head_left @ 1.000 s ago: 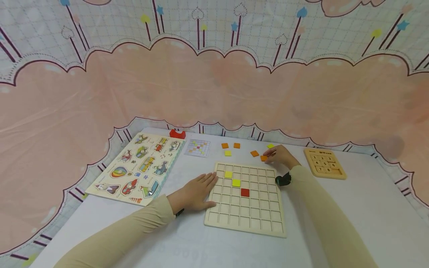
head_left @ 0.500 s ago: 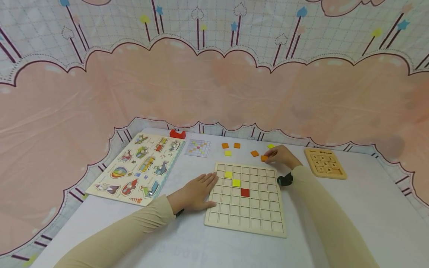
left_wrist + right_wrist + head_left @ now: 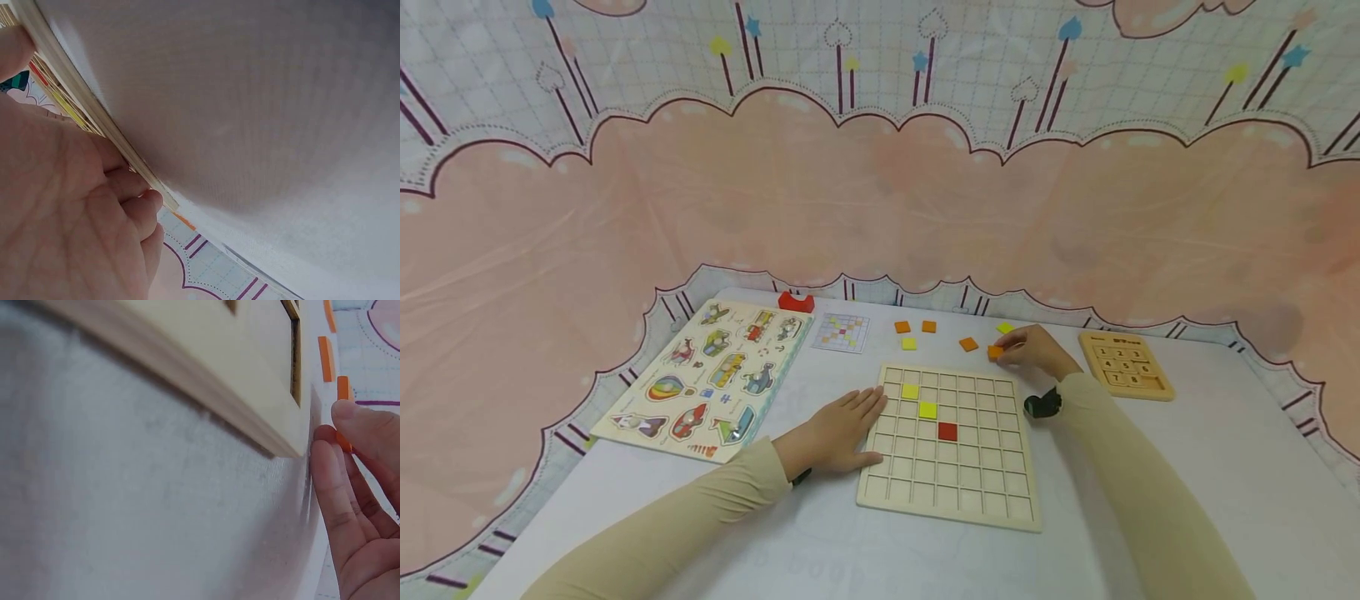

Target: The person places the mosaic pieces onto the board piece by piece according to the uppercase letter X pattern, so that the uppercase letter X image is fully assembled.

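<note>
A wooden grid board (image 3: 988, 479) lies on the table, with two yellow tiles, one of them the upper yellow tile (image 3: 910, 392), and a red tile (image 3: 947, 432) in its cells. Against the board's left edge rests my left hand (image 3: 838, 432), fingers extended; the left wrist view shows its fingers and thumb touching that edge. Behind the board's far right corner, my right hand (image 3: 1037, 350) pinches an orange tile (image 3: 995, 352) between thumb and fingers. In the right wrist view this orange tile (image 3: 343, 441) is partly hidden by the fingertips.
Loose orange tiles (image 3: 968, 344) and yellow tiles (image 3: 909, 343) lie behind the board. A pattern card (image 3: 841, 332) and a red block (image 3: 796, 302) are at the back. A picture puzzle (image 3: 707, 379) lies left, a number puzzle (image 3: 1126, 365) right.
My right hand has shifted slightly to the right, and the orange tile at its fingertips has moved with it. My left hand stays on the board's edge.
</note>
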`<action>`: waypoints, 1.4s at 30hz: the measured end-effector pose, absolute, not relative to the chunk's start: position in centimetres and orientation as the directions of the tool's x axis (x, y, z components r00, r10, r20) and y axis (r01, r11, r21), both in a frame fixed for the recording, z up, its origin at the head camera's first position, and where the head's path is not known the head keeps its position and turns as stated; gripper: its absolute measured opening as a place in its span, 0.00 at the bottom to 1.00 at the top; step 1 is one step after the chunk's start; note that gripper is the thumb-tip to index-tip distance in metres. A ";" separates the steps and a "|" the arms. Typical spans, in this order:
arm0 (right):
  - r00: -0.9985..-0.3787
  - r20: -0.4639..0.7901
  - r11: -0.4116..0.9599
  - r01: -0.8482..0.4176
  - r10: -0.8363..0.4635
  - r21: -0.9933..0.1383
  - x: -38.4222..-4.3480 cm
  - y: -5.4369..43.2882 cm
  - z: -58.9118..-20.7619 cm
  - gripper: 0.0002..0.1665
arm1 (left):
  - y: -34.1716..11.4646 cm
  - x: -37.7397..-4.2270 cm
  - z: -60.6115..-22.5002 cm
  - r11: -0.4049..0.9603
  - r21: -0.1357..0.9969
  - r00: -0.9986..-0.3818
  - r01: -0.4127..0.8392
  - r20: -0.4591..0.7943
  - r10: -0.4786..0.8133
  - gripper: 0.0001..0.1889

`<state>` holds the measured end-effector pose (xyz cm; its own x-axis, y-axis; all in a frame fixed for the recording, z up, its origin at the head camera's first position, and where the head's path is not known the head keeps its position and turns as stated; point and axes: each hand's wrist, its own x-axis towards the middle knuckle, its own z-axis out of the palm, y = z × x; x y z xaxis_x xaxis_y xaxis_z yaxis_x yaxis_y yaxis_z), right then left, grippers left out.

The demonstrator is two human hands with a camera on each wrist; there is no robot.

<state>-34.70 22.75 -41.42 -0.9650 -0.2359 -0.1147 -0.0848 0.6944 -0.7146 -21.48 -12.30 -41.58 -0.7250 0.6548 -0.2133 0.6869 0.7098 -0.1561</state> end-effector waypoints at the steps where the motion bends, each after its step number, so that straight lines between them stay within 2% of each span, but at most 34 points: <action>1: -0.966 -0.114 0.700 -0.086 -0.234 -0.709 -34.7 22.8 -41.5 0.19 | -12.3 -21.5 -41.6 0.710 -0.156 -0.725 0.687 -0.212 0.655 0.44; 10: -0.959 -0.099 0.676 -0.111 -0.265 -0.729 -33.8 22.6 -40.9 0.22 | -12.3 -21.5 -41.6 0.705 -0.154 -0.720 0.693 -0.205 0.663 0.44; 19: -0.934 -0.033 0.593 -0.198 -0.355 -0.781 -30.8 20.9 -39.5 0.18 | -12.4 -21.6 -41.5 0.710 -0.146 -0.723 0.689 -0.214 0.657 0.45; 30: -0.913 -0.063 0.578 -0.201 -0.403 -0.791 -27.4 19.4 -41.0 0.16 | -12.5 -21.7 -41.9 0.697 -0.161 -0.714 0.699 -0.197 0.671 0.45; 42: -0.892 -0.102 0.609 -0.212 -0.440 -0.765 -26.5 18.5 -41.8 0.14 | -12.5 -21.8 -41.9 0.699 -0.148 -0.714 0.699 -0.194 0.673 0.45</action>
<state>-26.46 18.49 -41.79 -0.8921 -0.4401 -0.1025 -0.2124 0.6085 -0.7646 -21.75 -12.48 -41.92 -0.7137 0.6729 -0.1944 0.6995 0.6992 -0.1479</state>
